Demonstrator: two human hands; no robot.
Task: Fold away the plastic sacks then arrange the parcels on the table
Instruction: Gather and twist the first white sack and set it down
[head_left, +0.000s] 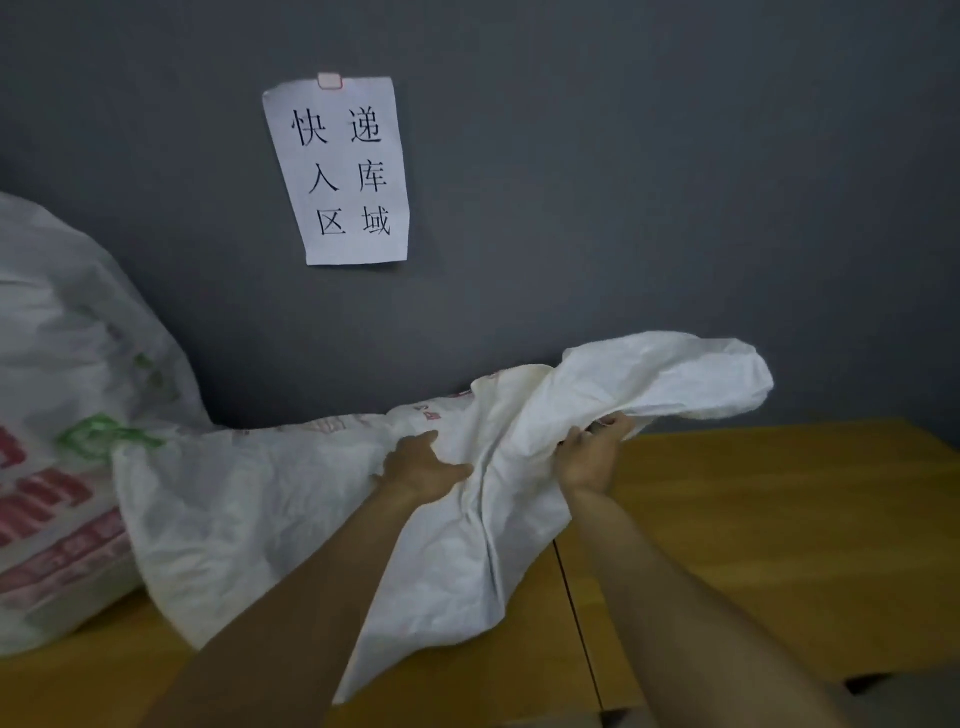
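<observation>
A crumpled white woven plastic sack (249, 519) with faint red print lies across the wooden table (753, 519) in the middle of the head view. My left hand (421, 467) rests on the sack's middle, fingers spread and pressing into the fabric. My right hand (592, 452) grips a bunched fold near the sack's open end, which billows up to the right against the wall. No parcels are in sight.
A large, full white sack (67, 415) with red and green print stands at the left against the grey wall. A paper sign (340, 171) is taped to the wall above. A seam (571, 597) runs between two tabletops; bare wood lies to the right.
</observation>
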